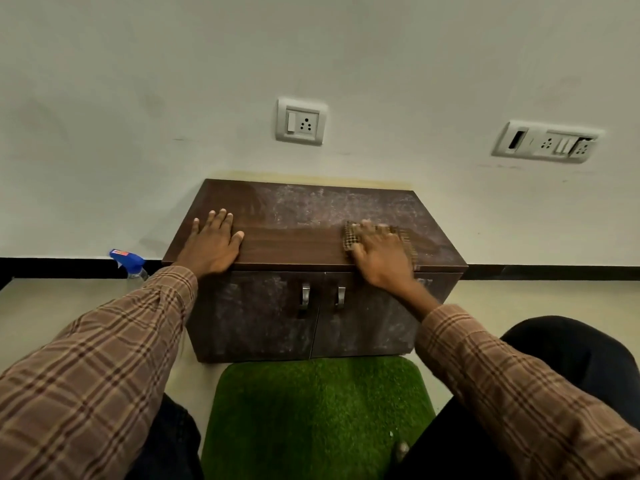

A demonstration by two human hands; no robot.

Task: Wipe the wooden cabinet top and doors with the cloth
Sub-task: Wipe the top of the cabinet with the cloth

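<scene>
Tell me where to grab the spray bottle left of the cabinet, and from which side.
Take the spray bottle by the clear neck just under its blue trigger head, coming from above and from its right, the cabinet side. It stands upright on the floor against the wall, and only the head and neck show above the left sleeve, so the body's shape cannot be judged.

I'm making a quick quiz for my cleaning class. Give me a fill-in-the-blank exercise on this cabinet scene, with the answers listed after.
1. The right hand presses the cloth onto the cabinet's ____.
2. The left hand lies flat on the cabinet top, holding ____.
3. The spray bottle stands on the floor to the cabinet's ____.
4. The mat before the cabinet doors is coloured ____.

Missing words: top; nothing; left; green
</scene>
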